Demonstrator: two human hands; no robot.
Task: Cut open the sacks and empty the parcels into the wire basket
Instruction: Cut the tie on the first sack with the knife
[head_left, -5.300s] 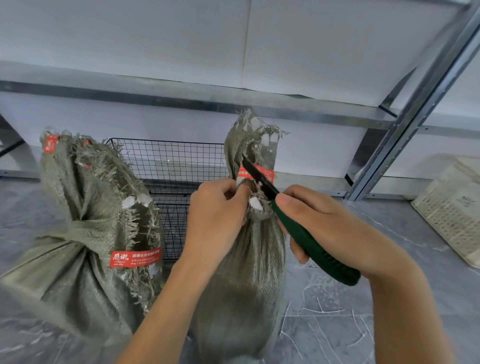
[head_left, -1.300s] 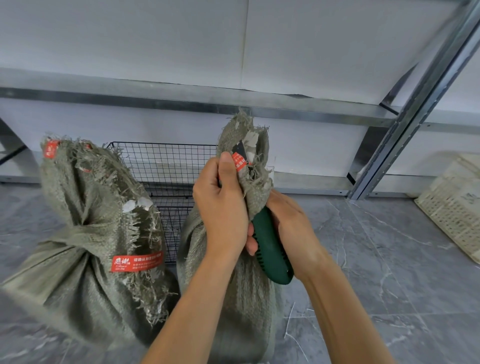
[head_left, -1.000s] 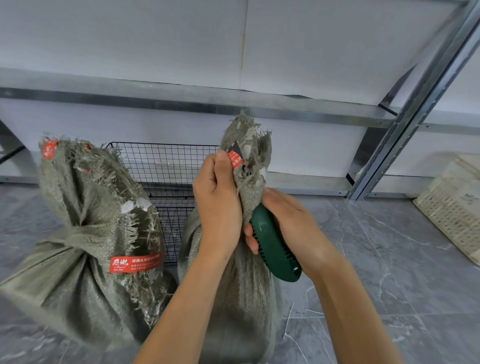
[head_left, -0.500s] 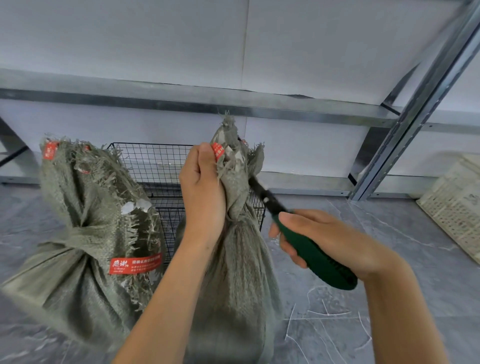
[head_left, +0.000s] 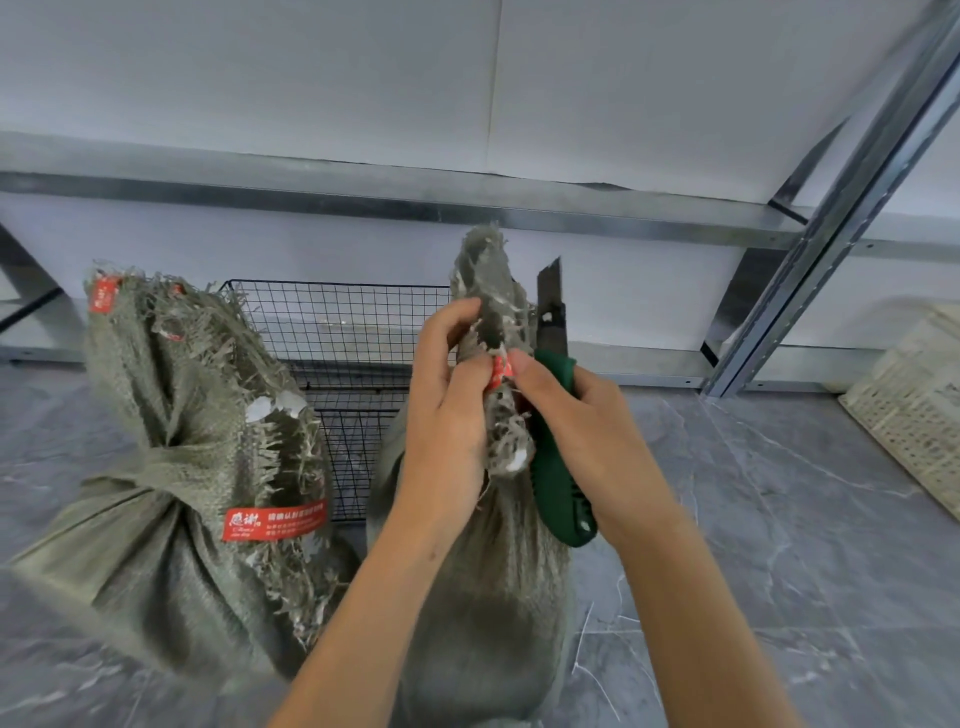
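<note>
A grey-green woven sack (head_left: 483, 613) stands upright in front of me, its frayed neck bound with red tape (head_left: 500, 370). My left hand (head_left: 449, 410) grips the neck from the left. My right hand (head_left: 576, 431) holds a green-handled utility knife (head_left: 558, 467), blade pointing up beside the neck, while its thumb and forefinger pinch the red tape. A second tied sack (head_left: 176, 467) with red tape leans at the left. The black wire basket (head_left: 337, 338) stands behind both sacks; no parcels show.
Grey marble-look floor all around. A metal shelving rail (head_left: 415, 202) runs along the white wall behind, and a slanted steel upright (head_left: 831, 208) rises at the right. A pale woven crate (head_left: 914, 405) sits on the floor at the far right.
My right hand came back in from the right with the knife, turned the blade upright beside the neck, and now pinches the red tape. My left hand slid lower on the neck.
</note>
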